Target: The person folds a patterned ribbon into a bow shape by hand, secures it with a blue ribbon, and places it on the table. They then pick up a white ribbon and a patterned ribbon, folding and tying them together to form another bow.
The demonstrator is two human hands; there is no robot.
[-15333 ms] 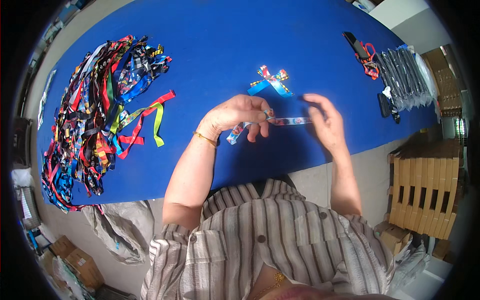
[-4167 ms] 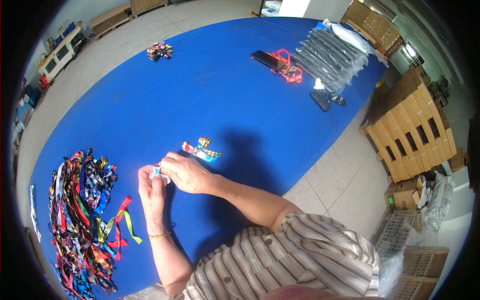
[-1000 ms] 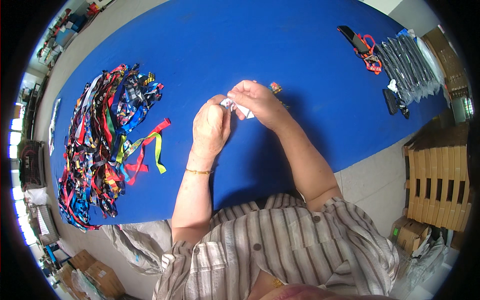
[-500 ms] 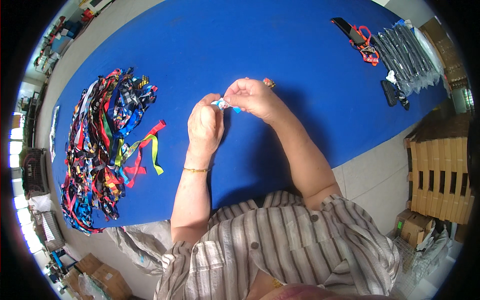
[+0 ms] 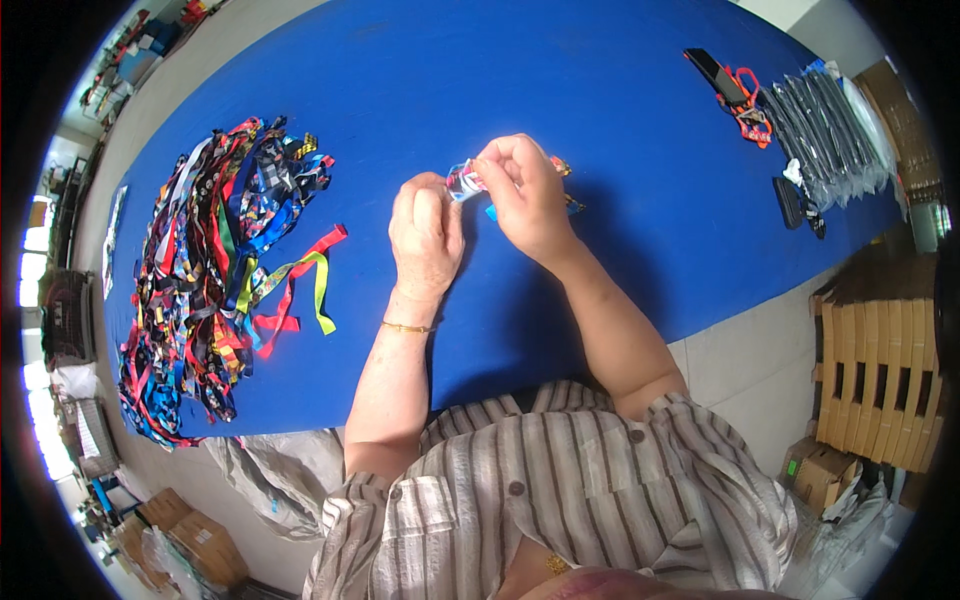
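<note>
A short printed ribbon [image 5: 463, 184], white with blue and red patches and glossy in the light, is stretched between my two hands above the blue table. My left hand [image 5: 426, 226] has its thumb and fingers closed on the left end. With thumb and forefinger my right hand [image 5: 525, 190] pinches the other end. Colourful bits, red, yellow and blue, peek out beyond the right hand; whether they belong to the same ribbon is hidden. To the left lies a big heap of patterned ribbons [image 5: 200, 270], from which red and lime-green ends [image 5: 322, 290] trail toward my left forearm.
At the far right of the blue table [image 5: 450, 70] lie a black phone [image 5: 712, 75], an orange-red strap [image 5: 752, 122], a stack of plastic-wrapped black items [image 5: 825, 135] and a small black case [image 5: 787, 203]. Cardboard [image 5: 880, 370] stands right of the table; boxes [image 5: 205, 545] sit lower left.
Both hands have shifted slightly away from my body and to the right. More of the printed ribbon shows between the fingers, and the right hand has turned more upright.
</note>
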